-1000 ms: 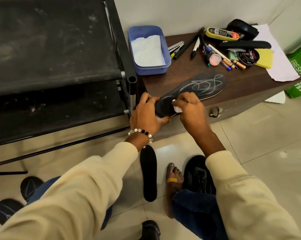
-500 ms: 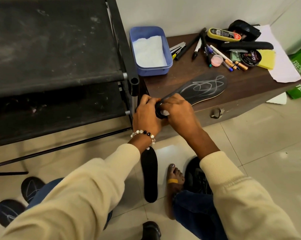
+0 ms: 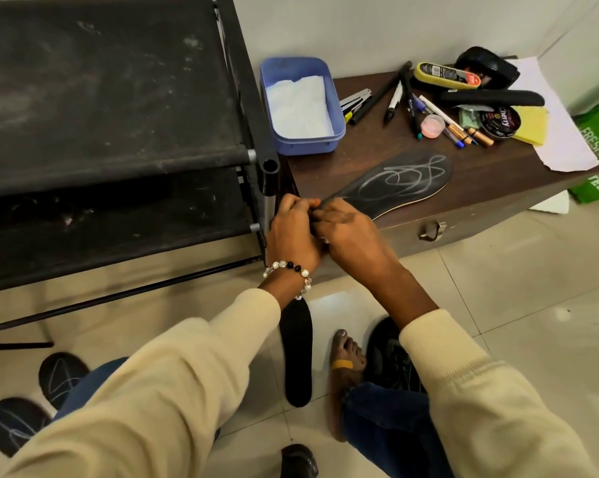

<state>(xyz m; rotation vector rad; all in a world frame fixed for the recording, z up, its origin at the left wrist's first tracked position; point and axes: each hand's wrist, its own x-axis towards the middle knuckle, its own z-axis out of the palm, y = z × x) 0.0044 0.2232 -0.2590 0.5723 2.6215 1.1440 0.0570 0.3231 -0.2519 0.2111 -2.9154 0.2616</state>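
Observation:
A black insole (image 3: 405, 182) marked with white scribbles lies on the brown table (image 3: 491, 174), its heel end sticking out over the front-left corner. My left hand (image 3: 293, 232), with a bead bracelet at the wrist, grips that heel end from the left. My right hand (image 3: 355, 238) is curled over the same end, touching the left hand. A small white piece shows under its fingers, and the heel itself is hidden by both hands.
A blue tub (image 3: 301, 105) with white paper, pens (image 3: 394, 98), a polish tin (image 3: 499, 122) and a yellow sponge (image 3: 532, 124) lie on the table. A black rack (image 3: 119, 115) stands at left. The floor has a plain insole (image 3: 296, 353), a black shoe (image 3: 391, 357) and two scribbled insoles (image 3: 60, 374).
My right hand has slid left along the insole to its heel and closed up against my left hand. The heel, visible earlier, is now covered.

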